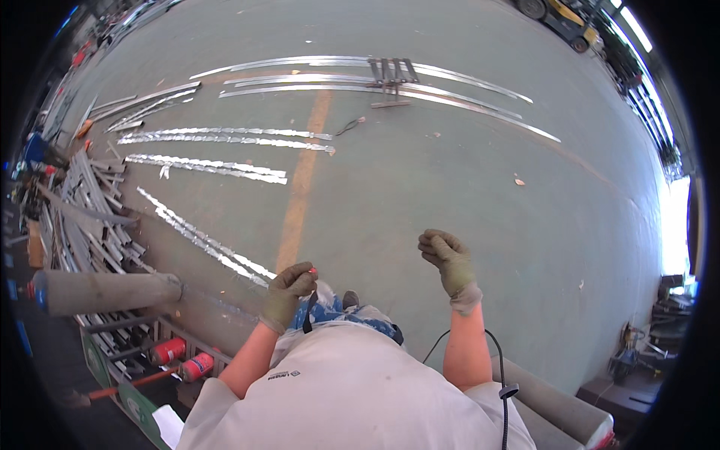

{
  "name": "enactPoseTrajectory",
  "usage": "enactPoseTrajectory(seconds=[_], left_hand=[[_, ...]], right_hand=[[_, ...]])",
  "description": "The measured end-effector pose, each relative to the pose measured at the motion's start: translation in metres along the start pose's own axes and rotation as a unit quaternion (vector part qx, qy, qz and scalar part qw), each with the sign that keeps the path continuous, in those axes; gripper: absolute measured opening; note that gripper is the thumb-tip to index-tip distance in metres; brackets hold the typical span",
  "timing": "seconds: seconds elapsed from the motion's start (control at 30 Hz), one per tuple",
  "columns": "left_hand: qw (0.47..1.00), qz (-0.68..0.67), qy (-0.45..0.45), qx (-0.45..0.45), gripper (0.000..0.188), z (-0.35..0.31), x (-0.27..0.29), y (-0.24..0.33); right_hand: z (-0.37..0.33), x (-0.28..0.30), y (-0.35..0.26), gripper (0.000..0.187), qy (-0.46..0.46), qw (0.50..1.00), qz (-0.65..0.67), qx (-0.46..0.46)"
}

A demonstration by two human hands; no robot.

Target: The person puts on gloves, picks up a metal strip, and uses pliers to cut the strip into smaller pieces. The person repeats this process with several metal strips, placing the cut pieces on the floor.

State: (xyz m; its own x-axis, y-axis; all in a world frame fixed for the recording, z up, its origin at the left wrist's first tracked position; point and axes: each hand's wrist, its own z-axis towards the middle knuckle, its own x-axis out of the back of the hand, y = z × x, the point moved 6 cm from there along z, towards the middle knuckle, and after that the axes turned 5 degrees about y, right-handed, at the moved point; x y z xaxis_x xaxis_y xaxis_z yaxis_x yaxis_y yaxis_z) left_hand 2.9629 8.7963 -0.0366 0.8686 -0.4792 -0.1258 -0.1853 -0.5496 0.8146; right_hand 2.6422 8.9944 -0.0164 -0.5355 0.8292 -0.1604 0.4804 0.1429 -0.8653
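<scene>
While the gloved left hand (289, 291) is closed with thumb against fingers, a small red piece (313, 270) shows at its fingertips and a black strap (308, 313) hangs just below; whether the two are one object cannot be told. The strap is judged light, soft and limp, unlikely to break, though slim enough to slip through gloved fingers; a pinch near its upper end should suit it best. It lies in front of the blue trousers (326, 313), well to the left of the gloved right hand (446, 259), whose fingers curl in toward the thumb with nothing visible between them. Silvery strips (214, 244) lie on the floor (525, 255) beyond the left hand.
</scene>
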Motion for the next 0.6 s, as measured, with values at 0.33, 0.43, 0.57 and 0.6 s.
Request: enactPoseTrajectory(seconds=[0.33,0.43,0.57,0.6], left_hand=[[0.984,0.110,-0.129,0.051,0.039,0.150,-0.127,0.045],[0.974,0.114,-0.186,0.055,0.041,0.209,-0.170,0.064],[0.972,0.112,-0.207,0.022,0.043,0.290,-0.223,0.111],[0.968,0.117,-0.221,0.017,0.043,0.306,-0.234,0.124]], right_hand=[[0.033,0.195,-0.118,0.037,0.242,0.955,-0.145,0.086],[0.037,0.256,-0.184,0.038,0.335,0.915,-0.205,0.097],[0.054,0.324,-0.262,0.042,0.437,0.882,-0.159,0.076],[0.062,0.348,-0.267,0.041,0.459,0.872,-0.147,0.079]])
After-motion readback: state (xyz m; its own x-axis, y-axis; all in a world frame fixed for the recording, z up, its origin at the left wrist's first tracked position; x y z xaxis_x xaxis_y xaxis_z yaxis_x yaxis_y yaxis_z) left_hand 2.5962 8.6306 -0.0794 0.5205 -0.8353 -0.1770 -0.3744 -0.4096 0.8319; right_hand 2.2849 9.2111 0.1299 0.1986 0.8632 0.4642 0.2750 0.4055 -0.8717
